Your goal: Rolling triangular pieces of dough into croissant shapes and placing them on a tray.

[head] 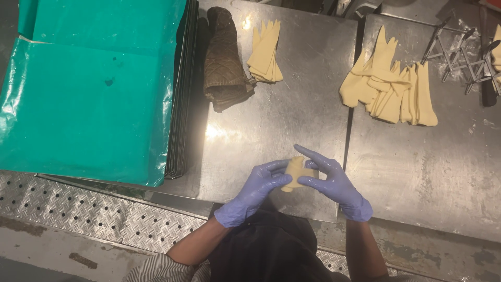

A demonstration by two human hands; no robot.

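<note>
steel table (292, 104) – dough piece (295, 171) between hands; dough triangles (389, 86), cloth (224, 60) beyond

1 view only, from a camera on the person's head, facing almost straight down at the steel worktable (292, 120) from close above; the table fills most of the frame, with the floor grating (78, 209) along the lower left

Pale yellow dough piece (295, 171), partly rolled, held just above steel worktop edge.
</note>
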